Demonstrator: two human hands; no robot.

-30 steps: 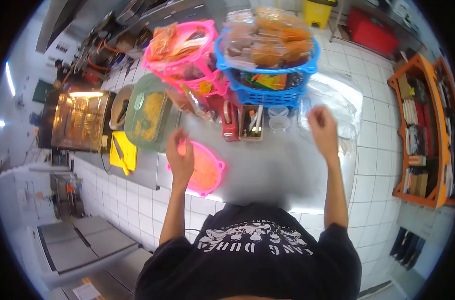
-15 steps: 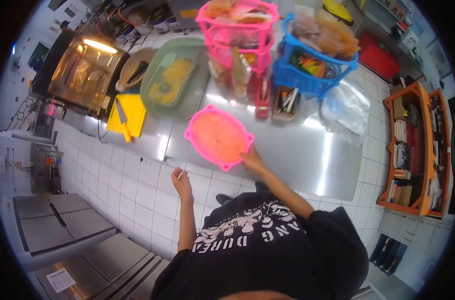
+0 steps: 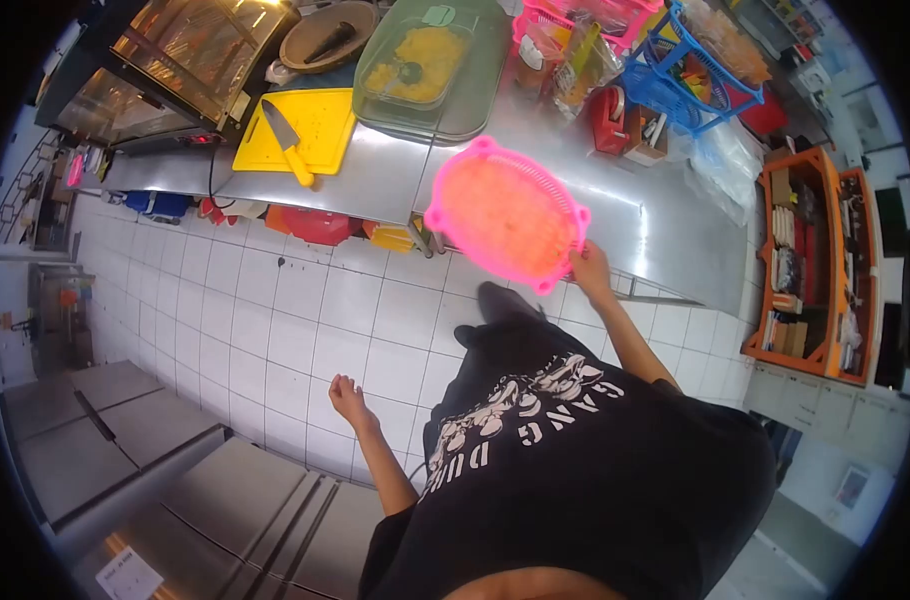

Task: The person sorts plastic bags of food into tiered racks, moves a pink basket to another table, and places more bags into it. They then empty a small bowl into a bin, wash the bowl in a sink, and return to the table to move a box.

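Clearly, your right hand [image 3: 587, 264] is closed on the rim of the pink basket [image 3: 436, 217] at the basket's 4 o'clock, while your left hand [image 3: 349, 398] hangs at its 7 o'clock, fingers loosely curled; you can't tell whether they pinch anything. The basket overlaps the near edge of the surface [image 3: 665, 220] in view. It likely handles as light, fairly stiff plastic, a little slick, so the rim beside a lug should give you the firmest hold. The surface is shiny metal, with a green tub [image 3: 495, 60] at 11 o'clock and a knife [image 3: 287, 140] on a yellow board [image 3: 330, 115] at 10. White floor tiles [image 3: 335, 300] spread towards 7; an orange shelf [image 3: 833, 270] stands at 3.
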